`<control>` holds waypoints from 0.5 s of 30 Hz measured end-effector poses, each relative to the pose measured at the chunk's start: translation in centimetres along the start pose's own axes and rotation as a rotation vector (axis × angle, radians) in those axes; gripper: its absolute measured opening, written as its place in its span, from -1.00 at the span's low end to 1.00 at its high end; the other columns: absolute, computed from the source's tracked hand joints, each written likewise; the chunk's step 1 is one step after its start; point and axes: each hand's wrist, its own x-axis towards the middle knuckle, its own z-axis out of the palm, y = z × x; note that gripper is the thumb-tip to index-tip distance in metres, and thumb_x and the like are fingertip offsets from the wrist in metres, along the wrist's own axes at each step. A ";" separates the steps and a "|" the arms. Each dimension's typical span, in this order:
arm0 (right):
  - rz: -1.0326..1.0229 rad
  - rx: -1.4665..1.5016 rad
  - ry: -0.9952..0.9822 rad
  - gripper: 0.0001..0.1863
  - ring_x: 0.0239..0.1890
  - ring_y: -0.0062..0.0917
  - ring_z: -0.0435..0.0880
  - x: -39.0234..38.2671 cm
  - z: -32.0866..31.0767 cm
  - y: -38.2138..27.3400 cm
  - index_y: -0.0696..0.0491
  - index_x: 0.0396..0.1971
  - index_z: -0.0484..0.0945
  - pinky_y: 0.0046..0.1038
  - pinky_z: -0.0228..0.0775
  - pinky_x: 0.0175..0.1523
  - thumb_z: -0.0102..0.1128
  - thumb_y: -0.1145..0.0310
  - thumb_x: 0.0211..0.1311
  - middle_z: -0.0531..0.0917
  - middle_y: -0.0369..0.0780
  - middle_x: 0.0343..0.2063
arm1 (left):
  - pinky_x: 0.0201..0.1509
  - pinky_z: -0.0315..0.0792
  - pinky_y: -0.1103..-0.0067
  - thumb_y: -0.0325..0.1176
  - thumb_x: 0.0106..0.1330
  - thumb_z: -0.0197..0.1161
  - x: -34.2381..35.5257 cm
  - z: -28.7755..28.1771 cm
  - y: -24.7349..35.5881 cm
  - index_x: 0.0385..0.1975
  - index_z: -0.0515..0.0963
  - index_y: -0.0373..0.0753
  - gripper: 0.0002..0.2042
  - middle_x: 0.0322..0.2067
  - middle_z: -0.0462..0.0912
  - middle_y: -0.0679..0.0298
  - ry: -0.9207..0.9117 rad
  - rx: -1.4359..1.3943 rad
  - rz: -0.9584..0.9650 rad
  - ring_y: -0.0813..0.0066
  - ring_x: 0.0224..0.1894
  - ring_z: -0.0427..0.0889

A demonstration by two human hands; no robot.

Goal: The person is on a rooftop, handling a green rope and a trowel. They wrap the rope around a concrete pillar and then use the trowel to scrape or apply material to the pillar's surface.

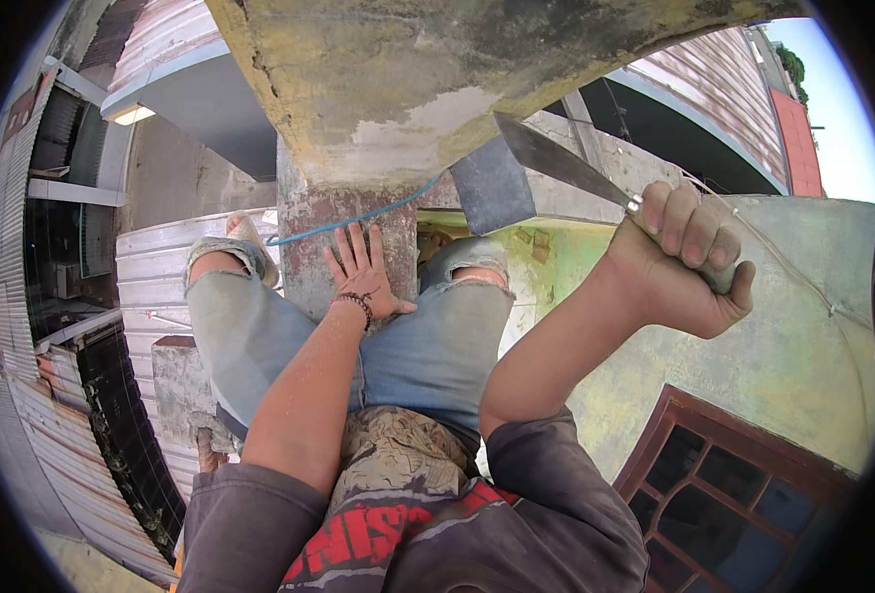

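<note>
My right hand (690,247) is raised at the right, its fingers wrapped round the handle of a putty knife (566,163). The knife's long metal blade points up and left, and its wide end meets the edge of the weathered yellow concrete block (358,89) in view; whether they touch, I cannot tell. My left hand (363,272) lies flat with spread fingers on the worn reddish concrete ledge (304,262) between my legs. Just beyond its fingertips a blue cord (358,219) crosses the ledge. A pale patch (423,128) marks the block's face.
A dark grey flat piece (494,185) hangs beside the block. To the right stand a green-yellow wall (754,346), a pale cable (784,262) and a brown-framed window (724,484). Corrugated roofing (146,262) lies lower down at the left. I straddle the ledge, high up.
</note>
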 end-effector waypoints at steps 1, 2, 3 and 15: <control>-0.024 0.019 -0.011 -0.61 -0.69 -0.52 0.18 -0.2 -0.1 -0.3 -0.08 -0.76 0.22 -0.40 -0.03 -0.51 -0.19 0.05 0.19 0.26 -0.33 -0.78 | 0.39 -0.67 -0.12 0.38 -0.27 0.45 0.1 0.1 -0.1 0.43 -0.50 -0.30 0.48 0.42 -0.60 -0.22 0.011 -0.004 0.007 -0.23 0.43 -0.72; -0.048 0.038 -0.021 -0.61 -0.69 -0.52 0.17 -0.3 -0.1 -0.4 -0.08 -0.75 0.21 -0.40 -0.02 -0.51 -0.19 0.05 0.19 0.26 -0.33 -0.78 | 0.39 -0.67 -0.12 0.38 -0.27 0.45 0.2 0.4 -0.2 0.43 -0.50 -0.30 0.48 0.42 -0.60 -0.22 0.023 -0.008 0.014 -0.23 0.43 -0.72; -0.039 0.034 -0.081 -0.61 -0.68 -0.52 0.19 -0.1 -0.1 0.0 -0.07 -0.75 0.26 -0.41 -0.01 -0.50 -0.19 0.05 0.20 0.29 -0.33 -0.76 | 0.39 -0.67 -0.12 0.38 -0.28 0.46 0.2 0.5 -0.2 0.43 -0.50 -0.30 0.48 0.42 -0.60 -0.22 0.034 -0.012 0.020 -0.23 0.43 -0.72; -0.012 -0.099 -0.218 -0.62 -0.69 -0.55 0.24 0.0 0.2 -0.1 -0.05 -0.73 0.39 -0.43 0.03 -0.49 -0.17 0.05 0.17 0.33 -0.34 -0.78 | 0.38 -0.67 -0.12 0.40 -0.28 0.45 0.2 0.5 -0.2 0.43 -0.49 -0.30 0.48 0.42 -0.60 -0.22 0.036 -0.001 0.015 -0.23 0.43 -0.72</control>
